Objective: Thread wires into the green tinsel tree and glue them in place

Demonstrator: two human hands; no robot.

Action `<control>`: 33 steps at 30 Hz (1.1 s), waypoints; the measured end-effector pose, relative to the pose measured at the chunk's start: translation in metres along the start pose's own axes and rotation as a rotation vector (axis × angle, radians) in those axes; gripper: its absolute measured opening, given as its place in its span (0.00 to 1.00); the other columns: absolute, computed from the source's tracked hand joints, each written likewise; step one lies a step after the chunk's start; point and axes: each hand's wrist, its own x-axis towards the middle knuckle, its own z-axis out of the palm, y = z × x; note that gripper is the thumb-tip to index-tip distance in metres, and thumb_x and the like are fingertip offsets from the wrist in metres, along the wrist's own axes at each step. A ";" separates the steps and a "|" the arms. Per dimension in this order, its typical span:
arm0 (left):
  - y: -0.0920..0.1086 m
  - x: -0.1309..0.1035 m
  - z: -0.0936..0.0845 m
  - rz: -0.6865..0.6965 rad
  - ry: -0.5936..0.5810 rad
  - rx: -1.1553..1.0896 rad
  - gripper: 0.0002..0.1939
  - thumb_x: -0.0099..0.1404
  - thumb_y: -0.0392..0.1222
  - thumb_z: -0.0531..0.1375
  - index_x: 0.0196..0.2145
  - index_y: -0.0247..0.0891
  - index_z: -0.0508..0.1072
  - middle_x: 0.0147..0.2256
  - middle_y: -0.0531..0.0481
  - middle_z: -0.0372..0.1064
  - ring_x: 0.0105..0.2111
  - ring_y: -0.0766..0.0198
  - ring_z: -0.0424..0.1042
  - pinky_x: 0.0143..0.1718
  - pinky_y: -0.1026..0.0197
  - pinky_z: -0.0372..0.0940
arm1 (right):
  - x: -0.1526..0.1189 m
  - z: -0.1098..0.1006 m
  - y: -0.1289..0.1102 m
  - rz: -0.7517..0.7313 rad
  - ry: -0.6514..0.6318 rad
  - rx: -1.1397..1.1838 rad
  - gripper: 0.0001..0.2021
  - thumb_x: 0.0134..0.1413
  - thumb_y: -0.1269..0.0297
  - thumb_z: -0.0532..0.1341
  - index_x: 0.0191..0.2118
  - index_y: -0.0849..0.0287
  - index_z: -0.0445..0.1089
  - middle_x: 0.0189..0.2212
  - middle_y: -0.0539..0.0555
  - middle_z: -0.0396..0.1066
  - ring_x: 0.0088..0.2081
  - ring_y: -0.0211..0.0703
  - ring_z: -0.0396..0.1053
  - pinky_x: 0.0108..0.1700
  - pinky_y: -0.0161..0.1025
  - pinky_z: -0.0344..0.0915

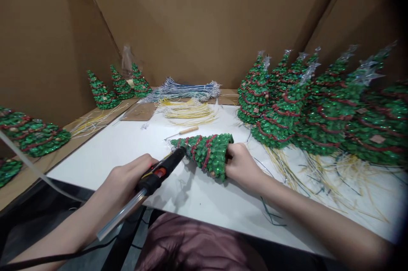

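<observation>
My left hand [132, 175] is wrapped round a black hot glue gun [165, 166] with a clear glue stick [123, 213] sticking out of its back. The gun's nozzle is close to the upper part of a small green Christmas tree [207, 156]; whether they touch I cannot tell. Red garlands circle the tree, which lies tilted on its side with its tip pointing left. At its wide base my right hand [240, 162] grips the rim, its fingertips hidden inside. Just behind the tree lies a thin pointed tool with a wooden handle [189, 130].
Several finished-looking trees with clear stars [280, 113] crowd the right side, loose wires [334, 181] trailing below. Bundles of yellow wire [188, 110] and blue wire [188, 89] lie at the back. More trees [102, 92] stand left. Cardboard walls [197, 24] enclose the white table [105, 156].
</observation>
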 end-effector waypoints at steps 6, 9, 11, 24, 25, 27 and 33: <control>0.001 0.000 -0.001 -0.046 -0.028 0.016 0.06 0.62 0.35 0.50 0.36 0.39 0.66 0.29 0.54 0.63 0.26 0.70 0.64 0.29 0.70 0.58 | 0.000 0.000 0.001 -0.019 0.008 0.013 0.06 0.38 0.77 0.59 0.17 0.63 0.65 0.15 0.48 0.63 0.21 0.36 0.60 0.23 0.30 0.57; 0.002 -0.001 -0.002 -0.072 -0.044 0.028 0.06 0.61 0.35 0.50 0.35 0.39 0.65 0.29 0.55 0.63 0.26 0.70 0.63 0.28 0.70 0.57 | 0.000 0.000 0.000 -0.014 0.006 0.020 0.06 0.38 0.77 0.59 0.17 0.63 0.66 0.14 0.48 0.63 0.22 0.36 0.61 0.23 0.30 0.57; 0.002 -0.001 -0.002 -0.081 -0.044 0.028 0.06 0.61 0.35 0.50 0.35 0.39 0.65 0.28 0.55 0.62 0.26 0.70 0.62 0.28 0.70 0.57 | 0.000 -0.001 0.000 -0.004 0.001 0.022 0.06 0.38 0.77 0.59 0.17 0.64 0.66 0.15 0.48 0.63 0.22 0.36 0.61 0.23 0.30 0.57; 0.003 -0.002 0.001 -0.105 -0.025 0.058 0.06 0.63 0.38 0.48 0.32 0.38 0.65 0.26 0.56 0.60 0.24 0.71 0.60 0.26 0.70 0.55 | 0.000 0.000 0.000 -0.006 0.005 0.013 0.07 0.37 0.79 0.59 0.17 0.63 0.66 0.16 0.48 0.65 0.21 0.36 0.61 0.24 0.31 0.59; 0.003 -0.002 0.001 -0.105 -0.024 0.062 0.07 0.63 0.38 0.48 0.32 0.38 0.64 0.26 0.55 0.60 0.24 0.71 0.60 0.26 0.70 0.55 | 0.000 0.000 0.001 -0.008 0.004 0.014 0.07 0.37 0.79 0.59 0.17 0.63 0.66 0.15 0.48 0.65 0.21 0.36 0.61 0.24 0.31 0.59; 0.004 -0.002 0.001 -0.105 -0.021 0.066 0.08 0.64 0.38 0.47 0.32 0.38 0.64 0.26 0.55 0.60 0.24 0.71 0.60 0.26 0.70 0.55 | 0.000 0.000 0.001 -0.013 0.003 0.016 0.07 0.37 0.79 0.59 0.17 0.63 0.66 0.15 0.48 0.64 0.21 0.36 0.61 0.25 0.31 0.59; 0.006 -0.002 0.000 -0.123 -0.027 0.052 0.07 0.64 0.39 0.48 0.32 0.38 0.64 0.26 0.55 0.60 0.24 0.70 0.60 0.26 0.70 0.55 | 0.000 0.000 0.001 -0.008 0.007 0.003 0.06 0.38 0.79 0.59 0.18 0.64 0.66 0.15 0.48 0.64 0.21 0.36 0.60 0.24 0.31 0.59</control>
